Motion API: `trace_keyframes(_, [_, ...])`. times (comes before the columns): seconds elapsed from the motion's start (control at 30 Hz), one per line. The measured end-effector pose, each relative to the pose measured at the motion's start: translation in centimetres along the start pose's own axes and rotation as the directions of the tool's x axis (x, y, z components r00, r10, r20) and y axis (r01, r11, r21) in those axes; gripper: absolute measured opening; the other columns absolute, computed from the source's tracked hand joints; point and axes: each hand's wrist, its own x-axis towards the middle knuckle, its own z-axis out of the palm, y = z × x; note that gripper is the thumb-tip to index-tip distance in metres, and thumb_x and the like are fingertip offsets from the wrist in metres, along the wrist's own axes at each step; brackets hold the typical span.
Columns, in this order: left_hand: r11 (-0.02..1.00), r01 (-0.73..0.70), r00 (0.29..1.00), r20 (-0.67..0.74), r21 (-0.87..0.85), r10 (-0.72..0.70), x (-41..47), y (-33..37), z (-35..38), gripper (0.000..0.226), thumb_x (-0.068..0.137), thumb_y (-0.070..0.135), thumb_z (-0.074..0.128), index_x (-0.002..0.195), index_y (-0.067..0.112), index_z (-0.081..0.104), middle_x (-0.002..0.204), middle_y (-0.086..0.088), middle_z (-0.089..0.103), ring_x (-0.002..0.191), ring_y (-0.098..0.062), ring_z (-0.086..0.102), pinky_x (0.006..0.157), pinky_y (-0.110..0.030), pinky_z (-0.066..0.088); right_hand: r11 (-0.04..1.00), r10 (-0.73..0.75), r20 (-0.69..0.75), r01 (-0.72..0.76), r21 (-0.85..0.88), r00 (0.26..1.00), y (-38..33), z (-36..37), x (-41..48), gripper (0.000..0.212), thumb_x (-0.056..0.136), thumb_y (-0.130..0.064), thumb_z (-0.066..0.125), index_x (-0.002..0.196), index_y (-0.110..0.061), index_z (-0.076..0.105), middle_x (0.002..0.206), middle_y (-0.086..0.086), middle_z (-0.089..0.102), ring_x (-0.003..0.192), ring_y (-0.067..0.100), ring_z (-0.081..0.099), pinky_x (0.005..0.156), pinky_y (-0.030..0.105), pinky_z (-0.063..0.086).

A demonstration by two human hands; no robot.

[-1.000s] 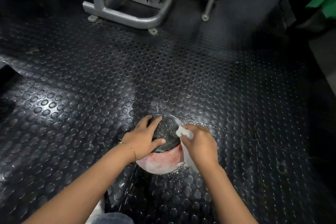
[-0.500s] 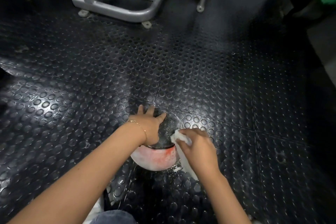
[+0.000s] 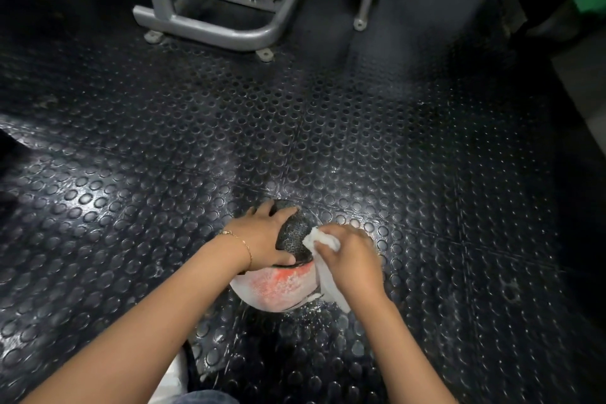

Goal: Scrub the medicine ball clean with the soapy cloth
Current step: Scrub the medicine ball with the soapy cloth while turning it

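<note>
The medicine ball (image 3: 278, 285) sits on the studded rubber floor (image 3: 426, 190), its lower half foamy and its top black and textured. The left hand (image 3: 262, 239), with a bracelet (image 3: 245, 245) at its wrist, wraps fingers and thumb over the ball's left and top. The right hand (image 3: 354, 262) bunches the soapy cloth (image 3: 319, 239) against the ball's right side. Well beyond the ball stands a grey machine frame (image 3: 210, 28).

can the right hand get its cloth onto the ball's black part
Probably yes: the right hand holds the cloth beside the medicine ball's bare black patch; the left hand covers only its left side.
</note>
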Motion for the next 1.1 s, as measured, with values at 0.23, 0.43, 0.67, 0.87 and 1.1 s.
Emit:
trace_keyframes(0.23, [0.999, -0.009, 1.0, -0.012, -0.045, 0.009, -0.4, -0.7, -0.2, 0.091, 0.081, 0.056, 0.061, 0.147, 0.043, -0.001, 0.158, 0.004, -0.004, 0.141, -0.023, 0.025, 0.109, -0.041, 0.033, 1.0, -0.01, 0.027, 0.01, -0.01, 1.0, -0.2, 0.4, -0.4, 0.027, 0.085, -0.032, 0.06, 0.113, -0.031, 0.06, 0.116, -0.004, 0.059, 0.101, 0.018, 0.055, 0.082, 0.034, 0.049])
trace_keyframes(0.43, [1.0, -0.018, 1.0, -0.009, -0.014, 0.018, -0.4, -0.5, -0.2, 0.09, 0.081, 0.056, 0.06, 0.147, 0.044, -0.001, 0.158, 0.005, -0.002, 0.141, -0.023, 0.023, 0.108, -0.046, 0.034, 0.996, 0.079, 0.031, -0.078, -0.04, 0.996, 0.2, 0.1, 1.2, 0.028, 0.087, -0.032, 0.058, 0.115, -0.031, 0.058, 0.113, -0.002, 0.06, 0.099, 0.018, 0.055, 0.076, 0.03, 0.047])
trace_keyframes(0.67, [0.999, -0.042, 0.999, 0.0, -0.019, 0.042, -0.6, -0.8, -0.1, 0.091, 0.08, 0.054, 0.063, 0.146, 0.047, 0.001, 0.158, 0.009, -0.004, 0.141, -0.021, 0.022, 0.108, -0.046, 0.033, 0.999, 0.029, 0.053, -0.028, -0.025, 0.998, 0.5, 0.0, 0.4, 0.027, 0.087, -0.03, 0.059, 0.113, -0.03, 0.061, 0.103, -0.002, 0.066, 0.073, 0.008, 0.057, 0.066, 0.024, 0.047])
trace_keyframes(0.87, [0.998, -0.045, 0.999, 0.001, -0.038, 0.045, -0.8, -1.1, -0.3, 0.091, 0.079, 0.052, 0.065, 0.145, 0.048, 0.003, 0.157, 0.011, -0.005, 0.141, -0.019, 0.023, 0.108, -0.043, 0.033, 0.997, 0.068, 0.102, -0.064, -0.038, 0.992, 0.7, 0.1, 1.1, 0.024, 0.088, -0.031, 0.054, 0.112, -0.034, 0.06, 0.091, -0.005, 0.065, 0.072, 0.01, 0.056, 0.059, 0.021, 0.039])
trace_keyframes(1.1, [0.997, -0.069, 0.998, 0.0, -0.033, 0.069, -0.8, -1.2, -0.3, 0.091, 0.08, 0.05, 0.066, 0.146, 0.048, 0.004, 0.157, 0.013, -0.006, 0.142, -0.017, 0.02, 0.107, -0.041, 0.035, 0.993, 0.113, 0.07, -0.114, 0.004, 0.991, 1.1, 0.3, 2.0, 0.022, 0.089, -0.028, 0.056, 0.11, -0.035, 0.062, 0.088, -0.006, 0.065, 0.069, 0.01, 0.058, 0.057, 0.023, 0.044])
